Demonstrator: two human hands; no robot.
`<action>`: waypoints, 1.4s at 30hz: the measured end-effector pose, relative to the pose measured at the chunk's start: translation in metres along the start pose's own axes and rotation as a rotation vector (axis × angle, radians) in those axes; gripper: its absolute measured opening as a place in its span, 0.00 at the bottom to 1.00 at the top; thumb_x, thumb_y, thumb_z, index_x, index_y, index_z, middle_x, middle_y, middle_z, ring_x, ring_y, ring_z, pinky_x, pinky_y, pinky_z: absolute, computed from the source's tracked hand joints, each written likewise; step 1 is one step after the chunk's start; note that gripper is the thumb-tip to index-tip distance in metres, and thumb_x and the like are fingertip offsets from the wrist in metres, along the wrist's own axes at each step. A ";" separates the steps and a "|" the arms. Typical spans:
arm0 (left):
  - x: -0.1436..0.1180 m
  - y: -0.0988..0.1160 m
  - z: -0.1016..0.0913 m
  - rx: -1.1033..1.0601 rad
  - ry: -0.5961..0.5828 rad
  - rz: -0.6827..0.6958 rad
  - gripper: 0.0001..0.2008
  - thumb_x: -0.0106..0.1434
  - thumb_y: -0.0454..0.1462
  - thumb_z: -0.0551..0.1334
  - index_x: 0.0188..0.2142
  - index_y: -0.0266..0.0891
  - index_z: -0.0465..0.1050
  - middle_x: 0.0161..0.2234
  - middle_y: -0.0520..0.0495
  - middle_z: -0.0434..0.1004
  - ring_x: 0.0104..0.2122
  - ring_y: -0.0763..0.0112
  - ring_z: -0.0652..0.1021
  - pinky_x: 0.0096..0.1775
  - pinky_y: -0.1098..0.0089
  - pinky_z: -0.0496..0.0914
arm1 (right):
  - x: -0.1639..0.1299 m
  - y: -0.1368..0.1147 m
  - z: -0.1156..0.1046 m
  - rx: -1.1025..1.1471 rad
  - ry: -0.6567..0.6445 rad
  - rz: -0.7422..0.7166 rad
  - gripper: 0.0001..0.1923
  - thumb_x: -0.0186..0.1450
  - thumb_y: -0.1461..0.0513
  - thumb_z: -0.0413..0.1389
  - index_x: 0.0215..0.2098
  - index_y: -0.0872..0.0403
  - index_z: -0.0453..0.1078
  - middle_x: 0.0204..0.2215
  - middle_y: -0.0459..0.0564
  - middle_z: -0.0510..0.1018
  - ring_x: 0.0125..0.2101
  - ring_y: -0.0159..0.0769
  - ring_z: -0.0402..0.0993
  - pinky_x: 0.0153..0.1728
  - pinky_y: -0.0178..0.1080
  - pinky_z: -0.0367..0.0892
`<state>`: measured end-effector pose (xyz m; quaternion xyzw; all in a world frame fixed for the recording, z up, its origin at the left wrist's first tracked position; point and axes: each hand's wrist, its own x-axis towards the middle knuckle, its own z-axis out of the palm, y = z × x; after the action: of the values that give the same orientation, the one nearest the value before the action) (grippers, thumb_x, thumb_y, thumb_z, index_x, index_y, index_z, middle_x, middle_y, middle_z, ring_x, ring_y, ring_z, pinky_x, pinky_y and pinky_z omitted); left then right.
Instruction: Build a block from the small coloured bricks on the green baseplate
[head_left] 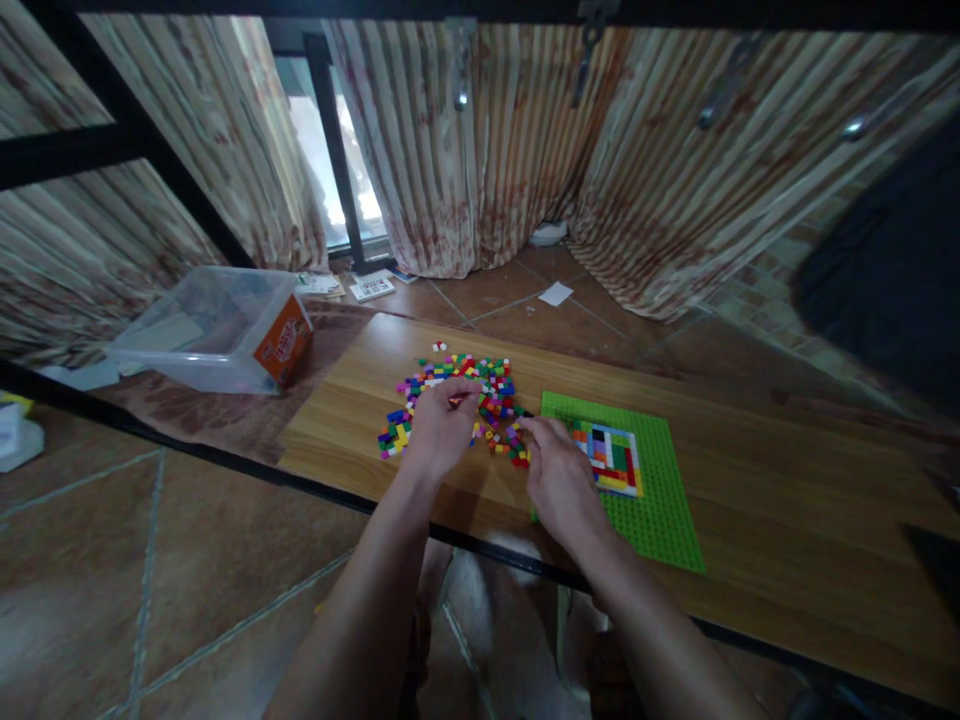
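Bricks (480,395) could scatter off the surface (750,480): your left hand (439,430) pinches one, your right hand (559,480) rests curled, empty, beside the baseplate (660,490).

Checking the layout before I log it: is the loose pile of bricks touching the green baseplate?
Cannot tell. In the head view the right hand covers the spot where the loose pile of bricks nears the green baseplate.
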<state>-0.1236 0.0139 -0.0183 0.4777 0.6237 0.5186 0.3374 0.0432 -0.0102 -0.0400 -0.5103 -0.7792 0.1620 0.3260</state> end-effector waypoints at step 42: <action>-0.007 0.014 0.004 0.379 -0.271 0.043 0.14 0.61 0.39 0.58 0.39 0.35 0.80 0.32 0.47 0.82 0.29 0.68 0.77 0.35 0.70 0.68 | -0.008 0.066 -0.099 0.217 -0.099 0.351 0.07 0.61 0.59 0.59 0.35 0.51 0.78 0.34 0.48 0.82 0.32 0.37 0.77 0.36 0.41 0.69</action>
<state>-0.1139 0.0085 -0.0066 0.6110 0.6486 0.3305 0.3111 0.1574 0.0033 -0.0085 -0.5913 -0.6714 0.3240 0.3075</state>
